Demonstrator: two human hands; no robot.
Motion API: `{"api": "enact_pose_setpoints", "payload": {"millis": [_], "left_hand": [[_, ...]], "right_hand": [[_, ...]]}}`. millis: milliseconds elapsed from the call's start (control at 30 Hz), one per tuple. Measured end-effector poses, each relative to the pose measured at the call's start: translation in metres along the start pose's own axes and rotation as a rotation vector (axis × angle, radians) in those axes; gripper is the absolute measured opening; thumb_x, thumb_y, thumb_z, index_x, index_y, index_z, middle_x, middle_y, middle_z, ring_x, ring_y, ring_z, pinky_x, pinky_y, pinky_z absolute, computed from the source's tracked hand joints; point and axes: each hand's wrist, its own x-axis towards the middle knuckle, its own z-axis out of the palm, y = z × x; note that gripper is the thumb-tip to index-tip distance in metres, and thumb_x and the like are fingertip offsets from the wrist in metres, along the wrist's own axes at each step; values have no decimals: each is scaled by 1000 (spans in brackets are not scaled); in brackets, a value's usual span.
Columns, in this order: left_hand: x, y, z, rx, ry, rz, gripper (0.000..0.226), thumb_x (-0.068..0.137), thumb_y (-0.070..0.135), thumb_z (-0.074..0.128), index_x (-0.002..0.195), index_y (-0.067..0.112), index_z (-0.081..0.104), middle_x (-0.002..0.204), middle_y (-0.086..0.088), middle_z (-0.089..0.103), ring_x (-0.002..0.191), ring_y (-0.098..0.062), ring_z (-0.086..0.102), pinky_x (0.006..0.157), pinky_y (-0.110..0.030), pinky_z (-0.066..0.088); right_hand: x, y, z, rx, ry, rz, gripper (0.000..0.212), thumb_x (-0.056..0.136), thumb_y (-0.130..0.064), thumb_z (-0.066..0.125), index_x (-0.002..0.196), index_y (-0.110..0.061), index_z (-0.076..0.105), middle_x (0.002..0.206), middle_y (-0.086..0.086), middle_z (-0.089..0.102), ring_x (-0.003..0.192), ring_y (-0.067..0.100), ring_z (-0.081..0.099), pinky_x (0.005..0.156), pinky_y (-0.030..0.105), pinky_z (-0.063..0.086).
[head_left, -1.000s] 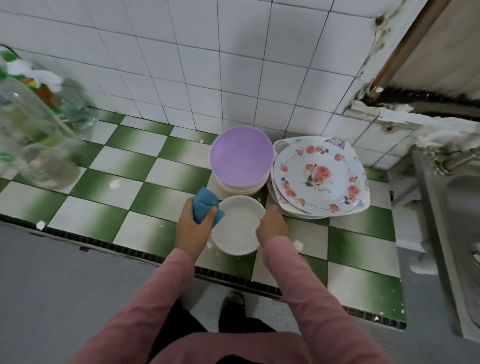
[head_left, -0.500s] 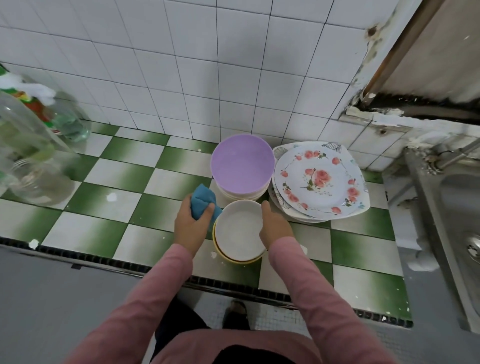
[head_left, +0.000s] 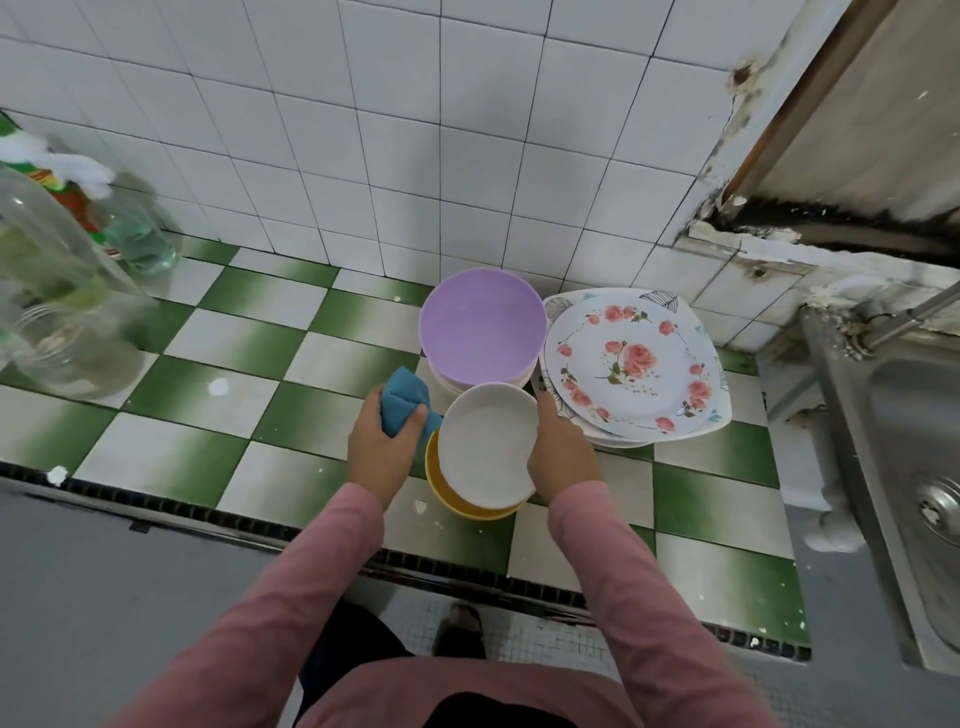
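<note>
Over the checked tabletop (head_left: 218, 447), right grip (head_left: 561, 452) holds the white bowl (head_left: 485, 447), left grip (head_left: 382, 452) squeezes a blue cloth (head_left: 402, 402); wiping looks next.

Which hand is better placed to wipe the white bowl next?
Left, probably. The left hand grips the blue cloth right beside the rim of the white bowl, while the right hand holds its opposite edge, steadying it over the yellow bowl.

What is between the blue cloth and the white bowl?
Nothing visible. The left hand grips the cloth right beside the white bowl, which the right hand holds by its rim. The yellow bowl lies under it, not between.
</note>
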Motion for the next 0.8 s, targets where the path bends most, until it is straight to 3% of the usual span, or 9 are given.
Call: {"api": "enact_pose_setpoints", "payload": {"millis": [133, 333, 600, 800], "left_hand": [[-1, 0, 1, -7, -7, 10, 25, 92, 21, 66, 115, 18, 54, 100, 2, 62, 92, -15, 61, 82, -35, 56], [-4, 1, 6, -4, -7, 20, 29, 92, 21, 66, 119, 16, 54, 101, 3, 62, 91, -11, 60, 82, -33, 55], [-4, 3, 10, 10, -12, 40, 31, 92, 19, 66, 120, 15, 55, 102, 2, 62, 91, -12, 60, 80, -30, 52], [-7, 8, 17, 3, -31, 61, 25, 92, 17, 65, 112, 23, 51, 95, 14, 58, 85, 2, 56, 69, -17, 47]], "right_hand": [[-5, 5, -5, 15, 25, 6, 47, 93, 4, 42, 137, -15, 37, 108, 16, 62, 96, 33, 62, 77, 36, 46], [-10, 9, -15, 35, 65, 12, 44, 96, 2, 41, 136, -13, 36, 104, 17, 61, 92, 33, 62, 82, 43, 54], [-18, 20, -26, 114, 153, 29, 46, 96, 2, 36, 141, -10, 35, 101, 20, 60, 92, 36, 59, 76, 40, 48], [-20, 25, -37, 93, 214, 58, 43, 98, 2, 37, 139, -9, 35, 92, 12, 50, 84, 29, 47, 70, 33, 36]]}}
